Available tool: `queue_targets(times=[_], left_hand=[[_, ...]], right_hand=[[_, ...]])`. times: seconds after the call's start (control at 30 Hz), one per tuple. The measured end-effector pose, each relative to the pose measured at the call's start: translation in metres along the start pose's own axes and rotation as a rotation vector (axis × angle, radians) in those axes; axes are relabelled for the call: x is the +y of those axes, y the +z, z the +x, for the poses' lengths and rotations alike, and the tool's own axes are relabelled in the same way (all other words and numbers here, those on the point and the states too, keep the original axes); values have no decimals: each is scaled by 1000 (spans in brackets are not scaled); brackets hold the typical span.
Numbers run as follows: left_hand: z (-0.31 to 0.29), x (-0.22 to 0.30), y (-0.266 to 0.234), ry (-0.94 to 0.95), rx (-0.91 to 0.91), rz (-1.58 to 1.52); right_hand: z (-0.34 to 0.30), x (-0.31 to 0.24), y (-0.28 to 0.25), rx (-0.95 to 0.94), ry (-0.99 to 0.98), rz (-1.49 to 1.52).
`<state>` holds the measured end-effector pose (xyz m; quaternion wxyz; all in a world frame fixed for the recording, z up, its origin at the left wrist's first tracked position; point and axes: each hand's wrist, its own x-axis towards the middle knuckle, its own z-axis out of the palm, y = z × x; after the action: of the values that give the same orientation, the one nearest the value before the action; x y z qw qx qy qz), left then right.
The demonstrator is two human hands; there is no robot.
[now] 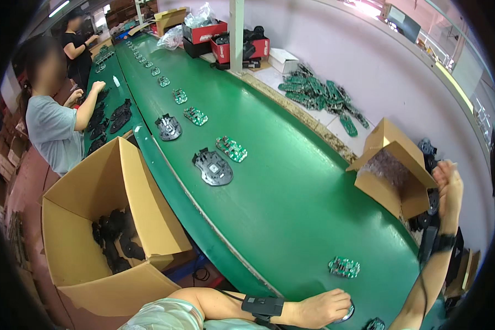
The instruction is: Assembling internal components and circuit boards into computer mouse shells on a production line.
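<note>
Bright light fills the room; a ceiling tube glows upper left; soft glare whitens patches of the green table; fisheye distortion bends edges toward dark corners.

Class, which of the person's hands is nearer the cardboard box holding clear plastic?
Right: the right hand is just right of the box; the left hand is farther off, low over the green surface.
</note>
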<state>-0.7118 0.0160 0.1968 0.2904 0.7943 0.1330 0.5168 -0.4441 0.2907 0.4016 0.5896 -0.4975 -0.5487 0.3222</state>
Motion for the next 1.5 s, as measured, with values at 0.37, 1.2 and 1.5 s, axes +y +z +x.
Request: queue_targets(times=[0.37,1.2,1.5], left_hand=[[22,-115,22,-160,117,344],[-28,-42,-203,-472,643,823],[-101,-75,-298,-997,675,1032]], right_hand=[[-92,158,12,-464,-194,-729],[-262,59,44,-714,10,-967],[-278,47,41,-671,38,-942]])
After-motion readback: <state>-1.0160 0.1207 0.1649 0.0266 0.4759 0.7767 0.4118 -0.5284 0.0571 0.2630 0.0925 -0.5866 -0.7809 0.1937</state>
